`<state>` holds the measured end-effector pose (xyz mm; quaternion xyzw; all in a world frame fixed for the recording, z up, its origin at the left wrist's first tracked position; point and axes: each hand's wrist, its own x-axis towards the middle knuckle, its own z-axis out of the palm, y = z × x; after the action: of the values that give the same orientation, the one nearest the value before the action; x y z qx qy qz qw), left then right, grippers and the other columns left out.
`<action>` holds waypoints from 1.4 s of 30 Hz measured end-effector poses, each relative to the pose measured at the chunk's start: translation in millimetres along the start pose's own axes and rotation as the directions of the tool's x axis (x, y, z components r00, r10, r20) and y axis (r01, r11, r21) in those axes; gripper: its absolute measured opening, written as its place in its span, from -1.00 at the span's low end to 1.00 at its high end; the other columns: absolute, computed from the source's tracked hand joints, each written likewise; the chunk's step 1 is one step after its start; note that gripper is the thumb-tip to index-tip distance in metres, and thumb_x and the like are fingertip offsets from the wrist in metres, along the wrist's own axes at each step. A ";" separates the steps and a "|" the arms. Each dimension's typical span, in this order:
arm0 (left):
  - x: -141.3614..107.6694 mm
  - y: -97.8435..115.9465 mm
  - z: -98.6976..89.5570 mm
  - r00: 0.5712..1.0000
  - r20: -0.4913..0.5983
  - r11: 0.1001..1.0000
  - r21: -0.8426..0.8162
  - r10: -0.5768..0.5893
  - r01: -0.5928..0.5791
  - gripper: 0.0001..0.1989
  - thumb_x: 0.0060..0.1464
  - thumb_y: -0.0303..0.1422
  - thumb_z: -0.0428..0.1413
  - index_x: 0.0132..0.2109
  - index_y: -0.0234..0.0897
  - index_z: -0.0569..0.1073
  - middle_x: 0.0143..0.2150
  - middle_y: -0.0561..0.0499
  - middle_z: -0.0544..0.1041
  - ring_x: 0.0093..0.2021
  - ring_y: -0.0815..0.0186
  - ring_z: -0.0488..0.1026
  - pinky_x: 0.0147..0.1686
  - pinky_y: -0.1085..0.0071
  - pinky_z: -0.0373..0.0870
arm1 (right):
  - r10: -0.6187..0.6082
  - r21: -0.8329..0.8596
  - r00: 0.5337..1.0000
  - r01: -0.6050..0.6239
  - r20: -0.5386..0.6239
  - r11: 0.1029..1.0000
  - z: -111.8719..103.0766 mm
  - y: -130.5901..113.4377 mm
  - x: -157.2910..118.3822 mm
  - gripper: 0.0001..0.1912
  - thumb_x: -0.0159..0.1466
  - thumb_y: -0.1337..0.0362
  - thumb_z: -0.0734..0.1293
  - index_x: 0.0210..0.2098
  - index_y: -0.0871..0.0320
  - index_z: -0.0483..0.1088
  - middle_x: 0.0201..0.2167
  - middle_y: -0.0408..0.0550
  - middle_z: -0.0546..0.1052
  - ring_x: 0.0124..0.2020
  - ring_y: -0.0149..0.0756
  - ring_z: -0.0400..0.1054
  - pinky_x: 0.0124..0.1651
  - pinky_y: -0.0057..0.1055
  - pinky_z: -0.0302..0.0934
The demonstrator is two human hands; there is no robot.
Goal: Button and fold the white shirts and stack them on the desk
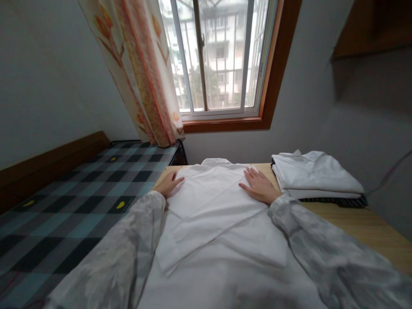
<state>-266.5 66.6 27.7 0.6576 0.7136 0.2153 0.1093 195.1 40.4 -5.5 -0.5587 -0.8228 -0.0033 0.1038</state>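
A white shirt (212, 201) lies spread on the wooden table, its collar at the far edge and its sleeves folded across the body. My left hand (169, 183) rests at the shirt's upper left edge, thumb apart from the fingers. On the upper right part of the shirt, my right hand (259, 185) lies flat with its fingers spread. Neither hand grips the cloth. The lower part of the shirt runs toward me between my grey sleeves.
A stack of folded white clothes (317, 174) sits on the table (360, 223) at the right. Left of the table is a bed with a checked cover (96, 193). Beyond are a curtain (144, 77) and a barred window (222, 56). A wooden shelf (373, 34) juts out at upper right.
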 end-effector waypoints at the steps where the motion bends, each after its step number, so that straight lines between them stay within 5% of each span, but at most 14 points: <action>1: -8.3 -5.2 -5.9 1.000 0.000 1.000 -0.012 -0.025 0.025 -0.44 0.16 0.02 0.25 0.13 -0.30 0.54 0.11 -0.24 0.65 0.08 0.04 0.61 0.10 0.23 0.53 | -0.062 0.016 0.998 0.062 0.004 0.998 -5.0 -6.2 -12.2 -0.11 0.54 -0.24 0.03 0.63 0.22 0.03 0.65 0.18 0.02 0.66 0.05 -0.15 0.65 0.07 -0.26; 5: -45.6 -22.0 -29.5 0.982 0.083 0.984 -0.027 -0.172 0.175 -0.45 -0.01 0.13 0.34 -0.12 -0.25 0.55 -0.23 -0.10 0.66 -0.25 0.10 0.61 -0.26 0.31 0.50 | -0.292 0.142 0.956 0.288 0.011 0.947 -16.7 -34.1 -66.0 -0.15 0.54 -0.24 0.09 0.65 0.06 0.00 0.66 0.01 -0.02 0.67 -0.01 -0.17 0.66 0.01 -0.18; 10: -75.7 -20.6 -42.0 0.963 0.247 0.994 0.027 -0.110 0.106 -0.55 -0.07 0.09 0.34 -0.40 -0.20 0.50 -0.47 0.03 0.54 -0.37 0.17 0.52 -0.40 0.36 0.34 | -0.306 0.215 0.950 0.288 0.057 0.933 -10.0 -50.9 -102.3 -0.19 0.56 -0.20 0.12 0.67 -0.07 -0.08 0.65 -0.06 0.00 0.66 0.01 -0.14 0.65 0.09 -0.13; 17: -61.5 2.1 -18.5 0.999 0.054 0.994 0.110 0.004 -0.010 -0.69 0.11 -0.06 0.16 -0.39 -0.20 0.45 -0.34 0.00 0.57 -0.26 0.19 0.48 -0.27 0.36 0.33 | -0.261 0.150 0.963 0.249 0.070 0.957 -0.4 -24.8 -65.5 -0.20 0.58 -0.21 0.05 0.66 0.02 -0.02 0.65 -0.02 0.01 0.66 -0.02 -0.11 0.64 0.02 -0.11; 24: -34.7 23.5 -4.9 0.993 -0.046 0.990 0.086 -0.112 0.116 -0.69 0.18 -0.06 0.16 -0.27 -0.24 0.51 -0.25 -0.08 0.64 -0.21 0.18 0.54 -0.29 0.39 0.35 | -0.158 0.046 0.979 0.153 0.126 0.987 -0.1 -0.7 -25.6 -0.24 0.59 -0.08 0.02 0.64 0.15 0.03 0.65 0.05 0.01 0.65 -0.01 -0.10 0.63 0.02 -0.16; 27: -33.1 23.6 -13.5 0.977 0.090 0.981 0.002 -0.193 0.193 -0.58 0.09 0.04 0.27 -0.33 -0.26 0.52 -0.36 -0.08 0.61 -0.31 0.16 0.55 -0.40 0.38 0.38 | -0.195 0.039 0.975 0.192 0.109 0.981 -10.0 -17.2 -27.8 -0.29 0.57 0.02 0.05 0.61 0.17 0.10 0.64 0.08 0.07 0.64 0.01 -0.07 0.64 0.06 -0.21; 32: -46.0 21.5 -33.1 0.880 0.398 0.945 -0.081 -0.260 0.317 -0.38 -0.20 0.23 0.44 -0.38 -0.26 0.54 -0.51 -0.01 0.51 -0.48 0.18 0.52 -0.51 0.35 0.44 | -0.380 0.157 0.922 0.365 0.075 0.918 -16.1 -58.0 -46.7 -0.29 0.59 -0.02 0.05 0.63 0.10 0.07 0.65 0.00 0.04 0.65 -0.09 -0.10 0.65 -0.03 -0.20; 37: -63.1 28.1 -48.0 0.815 0.549 0.961 -0.076 -0.183 0.267 -0.27 -0.25 0.31 0.41 -0.18 -0.25 0.63 -0.46 -0.01 0.56 -0.44 0.16 0.55 -0.49 0.36 0.49 | -0.389 0.205 0.918 0.367 0.081 0.907 -3.0 -66.0 -54.1 -0.28 0.62 -0.06 -0.01 0.66 0.07 -0.05 0.66 -0.01 -0.03 0.66 -0.10 -0.15 0.65 -0.01 -0.19; 42: -68.6 40.8 -62.4 0.821 0.557 0.978 -0.071 -0.126 0.198 -0.17 -0.14 0.34 0.31 -0.01 -0.30 0.62 -0.25 -0.10 0.63 -0.31 0.15 0.60 -0.48 0.43 0.51 | -0.401 0.197 0.915 0.386 0.047 0.901 0.5 -62.0 -53.3 -0.29 0.63 -0.04 0.01 0.65 0.11 -0.02 0.65 0.03 0.00 0.65 -0.06 -0.11 0.64 0.04 -0.16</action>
<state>-249.9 -9.5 92.5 0.6204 0.6904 0.0521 0.3683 156.8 -31.8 -8.5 -0.3686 -0.9191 0.0759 0.1167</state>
